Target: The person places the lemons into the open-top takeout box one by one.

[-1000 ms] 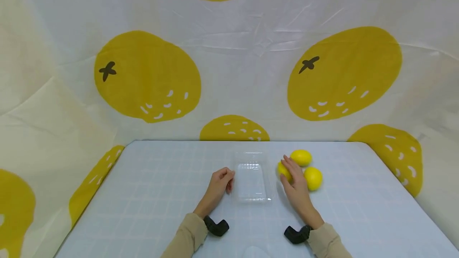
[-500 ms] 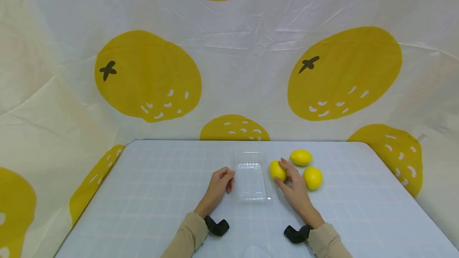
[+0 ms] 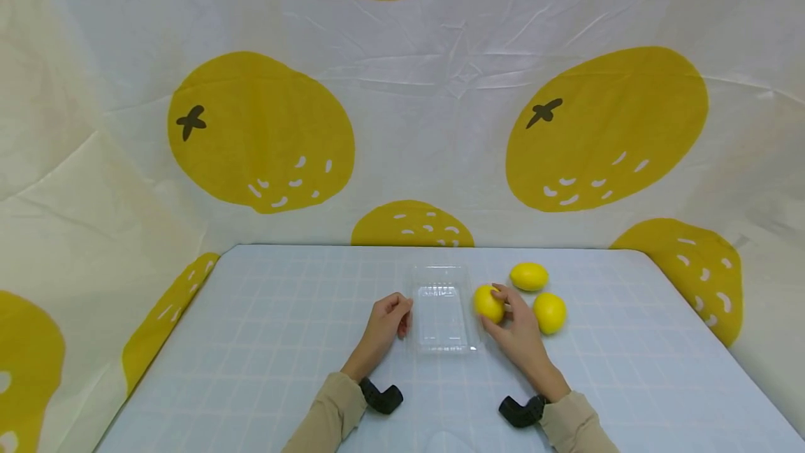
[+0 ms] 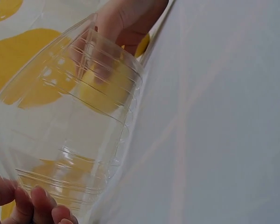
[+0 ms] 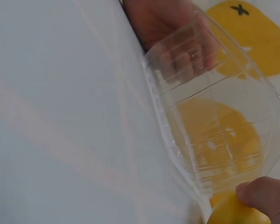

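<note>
A clear plastic container lies on the table with its open side up. My left hand pinches its left rim between thumb and curled fingers; in the left wrist view those fingers show right at the edge. My right hand holds a yellow lemon at the container's right side, thumb in front and fingers behind. In the right wrist view the thumb presses on that lemon close by the container wall. Seen through the clear plastic in the left wrist view, the held lemon is partly covered by fingers.
Two more lemons rest right of my right hand: one farther back, one nearer. The table has a pale checked cover. Behind it hangs a white curtain printed with large yellow fruit. A black wrist mount sits at each cuff.
My right hand has taken hold of the lemon it was reaching over and brought it slightly left, beside the container. My left hand and the other lemons have stayed in place.
</note>
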### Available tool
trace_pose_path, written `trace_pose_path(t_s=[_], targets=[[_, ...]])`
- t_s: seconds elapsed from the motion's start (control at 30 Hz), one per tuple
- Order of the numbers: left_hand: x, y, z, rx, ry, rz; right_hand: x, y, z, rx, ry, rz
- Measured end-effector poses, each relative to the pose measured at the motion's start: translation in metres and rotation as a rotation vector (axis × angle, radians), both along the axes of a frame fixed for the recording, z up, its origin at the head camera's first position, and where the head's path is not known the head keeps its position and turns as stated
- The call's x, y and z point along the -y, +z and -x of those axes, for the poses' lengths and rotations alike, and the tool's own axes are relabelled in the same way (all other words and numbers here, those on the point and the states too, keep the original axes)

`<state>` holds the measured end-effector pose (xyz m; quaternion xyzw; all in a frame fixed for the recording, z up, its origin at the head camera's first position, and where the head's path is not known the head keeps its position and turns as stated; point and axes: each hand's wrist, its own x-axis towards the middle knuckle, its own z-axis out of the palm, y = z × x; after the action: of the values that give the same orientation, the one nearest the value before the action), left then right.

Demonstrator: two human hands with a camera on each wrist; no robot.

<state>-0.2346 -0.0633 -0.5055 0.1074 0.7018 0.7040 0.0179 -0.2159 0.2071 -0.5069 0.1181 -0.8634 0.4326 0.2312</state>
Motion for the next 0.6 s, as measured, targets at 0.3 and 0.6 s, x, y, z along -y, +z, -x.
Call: trace_pose_path(t_s=[0.3,0.6], targets=[[0.0000,-0.0001,0.0002,-0.002,-0.002,0.000,-0.0006,-0.0016,0.0006,-0.055,0.051,-0.024],[-0.0002,0.0002,0.0016,0.008,0.001,0.003,0.0013,0.0002,-0.0007,-0.112,0.014,-0.032]])
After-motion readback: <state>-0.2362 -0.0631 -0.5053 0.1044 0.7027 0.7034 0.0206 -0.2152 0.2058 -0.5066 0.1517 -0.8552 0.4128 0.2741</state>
